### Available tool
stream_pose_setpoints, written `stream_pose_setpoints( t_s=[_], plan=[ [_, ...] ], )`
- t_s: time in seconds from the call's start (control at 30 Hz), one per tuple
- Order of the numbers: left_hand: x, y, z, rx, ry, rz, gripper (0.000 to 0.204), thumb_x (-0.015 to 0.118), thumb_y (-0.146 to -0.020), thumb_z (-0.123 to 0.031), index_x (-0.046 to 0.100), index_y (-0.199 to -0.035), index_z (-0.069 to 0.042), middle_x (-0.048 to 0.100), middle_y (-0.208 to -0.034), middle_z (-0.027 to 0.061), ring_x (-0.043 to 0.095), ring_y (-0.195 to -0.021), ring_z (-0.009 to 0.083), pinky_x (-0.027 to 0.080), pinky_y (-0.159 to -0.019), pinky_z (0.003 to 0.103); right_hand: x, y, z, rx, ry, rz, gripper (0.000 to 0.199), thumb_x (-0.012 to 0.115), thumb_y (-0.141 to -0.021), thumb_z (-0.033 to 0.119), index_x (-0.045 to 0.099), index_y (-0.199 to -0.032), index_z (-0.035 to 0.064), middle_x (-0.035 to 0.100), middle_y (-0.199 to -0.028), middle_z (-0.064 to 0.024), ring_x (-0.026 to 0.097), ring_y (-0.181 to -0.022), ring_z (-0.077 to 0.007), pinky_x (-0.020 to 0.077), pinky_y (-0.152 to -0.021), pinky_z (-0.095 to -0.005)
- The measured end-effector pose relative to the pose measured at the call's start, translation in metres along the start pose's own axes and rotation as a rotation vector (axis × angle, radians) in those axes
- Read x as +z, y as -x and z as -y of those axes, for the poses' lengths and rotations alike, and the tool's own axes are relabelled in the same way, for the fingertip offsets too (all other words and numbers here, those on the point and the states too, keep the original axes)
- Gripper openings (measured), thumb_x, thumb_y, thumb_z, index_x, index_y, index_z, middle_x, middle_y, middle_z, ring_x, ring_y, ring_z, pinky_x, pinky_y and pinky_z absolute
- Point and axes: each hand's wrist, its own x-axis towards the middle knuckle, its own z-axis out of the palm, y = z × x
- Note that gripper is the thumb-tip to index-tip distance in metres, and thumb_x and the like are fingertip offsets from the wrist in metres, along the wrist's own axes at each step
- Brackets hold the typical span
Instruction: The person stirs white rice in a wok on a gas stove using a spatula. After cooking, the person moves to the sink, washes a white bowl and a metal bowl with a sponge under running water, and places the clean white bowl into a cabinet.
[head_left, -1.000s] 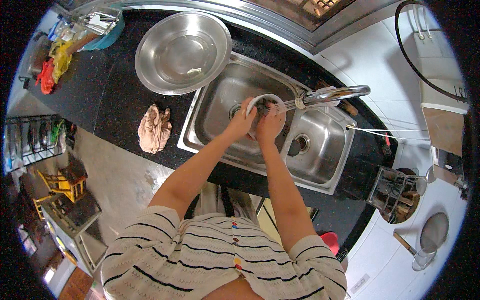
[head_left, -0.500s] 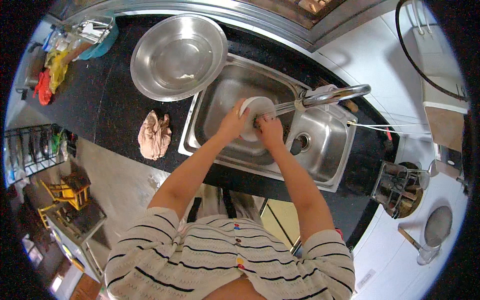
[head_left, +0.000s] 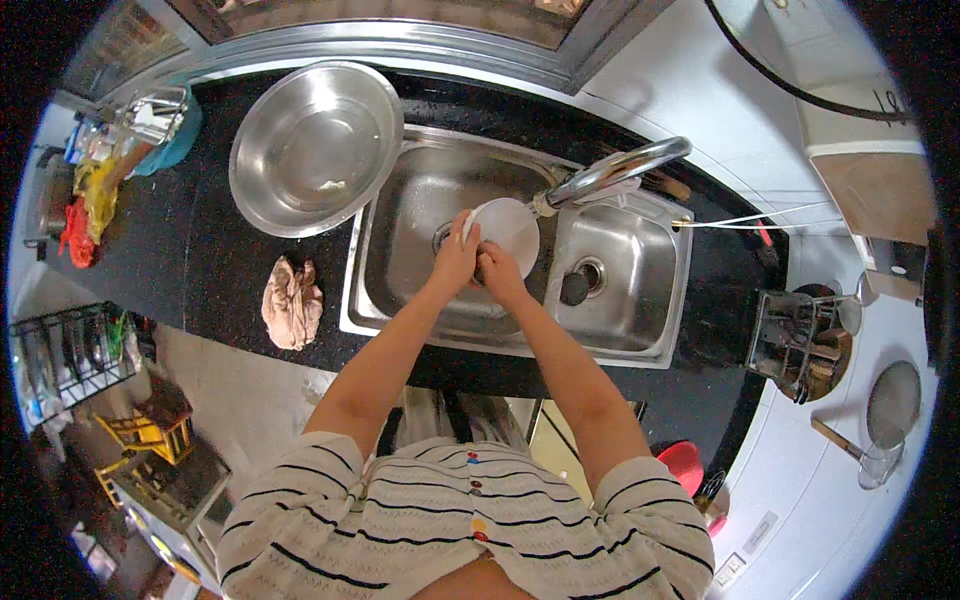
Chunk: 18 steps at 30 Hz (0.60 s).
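A white bowl [head_left: 515, 232] is tilted over the large basin of the steel sink [head_left: 400, 195]. My left hand [head_left: 456, 252] grips its left rim, fingers wrapped over the edge. My right hand [head_left: 499, 273] is closed against the bowl's near side, close to my left fingers. A small dark thing shows at its fingertips, too hidden to name. The tap's chrome spout [head_left: 625, 168] reaches over the sink, its end just beyond the bowl's right side. A black drain plug [head_left: 574, 288] lies beside the drain hole in the smaller basin.
A wide steel basin [head_left: 315, 150] stands left of the sink, on the black counter [head_left: 215, 225]. In front of it lies a crumpled pinkish cloth [head_left: 292, 305]. A utensil rack [head_left: 795, 340] is at the right, and a blue container [head_left: 180, 135] is at the far left.
My hands and the bowl have moved left and slightly nearer me relative to the sink, away from under the spout. The water stream seen earlier no longer shows. The view has shifted.
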Motion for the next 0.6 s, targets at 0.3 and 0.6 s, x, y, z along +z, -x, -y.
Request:
stream_pose_setpoints(
  t_s=[0.3,0.6],
  plan=[
    [0.001,-0.004,0.003,0.105,-0.230,-0.033,0.049,0.042,-0.096,-0.024,0.031,-0.143,-0.020,0.055,-0.118,0.0230,0.063,-0.095,0.0367,0.060,-0.056,0.045,-0.123,0.003,0.004,-0.111,0.736,-0.491,0.025,0.066,-0.079,0.036,0.070,-0.082,0.0121,0.062,-0.069,-0.0130,0.061,-0.072,-0.0319,0.0485,-0.062,-0.0440],
    [-0.018,0.025,-0.052,-0.409,0.538,0.195,0.067,0.038,-0.088,-0.017,0.009,-0.148,-0.022,0.041,-0.135,0.0209,0.060,-0.101,0.0410,0.061,-0.063,0.051,-0.234,-0.049,-0.083,0.354,-1.119,-0.505,0.023,0.051,-0.096,0.024,0.062,-0.102,0.0055,0.065,-0.086,-0.0059,0.060,-0.066,-0.0209,0.0487,-0.054,-0.0335]
  ],
)
